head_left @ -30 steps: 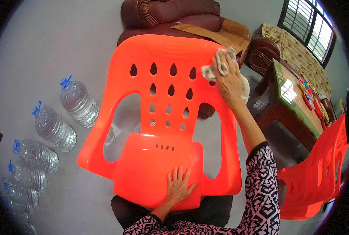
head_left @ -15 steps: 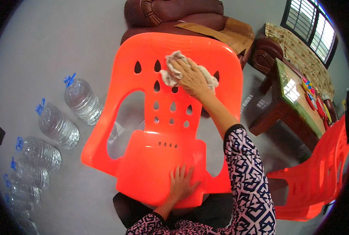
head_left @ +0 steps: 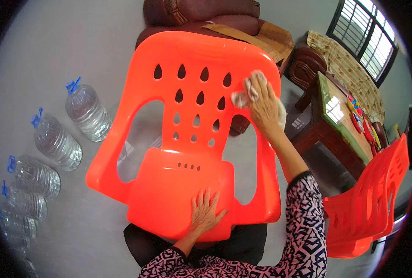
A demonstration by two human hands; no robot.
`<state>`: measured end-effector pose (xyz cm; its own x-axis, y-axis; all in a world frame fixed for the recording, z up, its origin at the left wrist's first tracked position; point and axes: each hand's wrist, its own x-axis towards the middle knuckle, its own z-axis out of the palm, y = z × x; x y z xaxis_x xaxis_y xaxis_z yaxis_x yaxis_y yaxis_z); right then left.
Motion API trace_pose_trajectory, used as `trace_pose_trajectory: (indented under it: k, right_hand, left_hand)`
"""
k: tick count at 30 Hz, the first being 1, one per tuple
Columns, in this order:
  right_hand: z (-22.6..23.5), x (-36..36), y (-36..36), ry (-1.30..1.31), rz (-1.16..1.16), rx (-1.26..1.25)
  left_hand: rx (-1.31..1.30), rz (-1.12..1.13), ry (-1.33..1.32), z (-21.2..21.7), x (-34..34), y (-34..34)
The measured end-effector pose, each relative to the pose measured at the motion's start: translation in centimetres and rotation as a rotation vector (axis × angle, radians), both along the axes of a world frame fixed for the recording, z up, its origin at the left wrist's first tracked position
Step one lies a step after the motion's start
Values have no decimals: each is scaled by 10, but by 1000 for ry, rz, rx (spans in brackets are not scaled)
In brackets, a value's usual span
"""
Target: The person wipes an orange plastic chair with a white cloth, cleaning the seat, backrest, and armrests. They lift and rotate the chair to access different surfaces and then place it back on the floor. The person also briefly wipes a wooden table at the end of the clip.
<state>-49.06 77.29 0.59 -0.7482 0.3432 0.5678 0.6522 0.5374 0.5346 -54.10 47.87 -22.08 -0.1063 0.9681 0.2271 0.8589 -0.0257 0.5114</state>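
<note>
Head view: I see the right hand (head_left: pixel 263 109), fingers gripping a whitish cloth (head_left: pixel 240 99), has shifted from mid-backrest (head_left: pixel 199 52) rightward, so rubbing reaches that side; the orange-red plastic armchair (head_left: pixel 187 180) stands before the wearer, left hand (head_left: pixel 204 215) flat, fingers slightly spread, on its seat (head_left: pixel 162 199).

I get bright daylight through the black-framed barred window (head_left: pixel 375 59), with white glare near the left edge of the glass-topped, green-bordered wooden table (head_left: pixel 346 133). My feed oversaturates the glossy orange-red plastic chair (head_left: pixel 162 197); fisheye distortion bends outer lines, and the corners go black.
</note>
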Motion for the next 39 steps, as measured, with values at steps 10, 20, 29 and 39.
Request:
trace_pose_trajectory:
  k: [10, 20, 29, 39]
  right_hand:
    - [-71, -60, 18, 220, 271, -196]
    - [-106, -53, -13, -619, 490, -354]
    - [4, -104, 44, 198, 274, 138]
    - [-88, -144, 4, 408, 274, 18]
  left_hand:
    - [-97, -54, 14, 11, 3, 1]
    - [-59, -1, 32, -8, 11, 7]
    - [-97, -18, 23, -2, 7, 0]
    - [-25, -3, -20, 1, 5, -4]
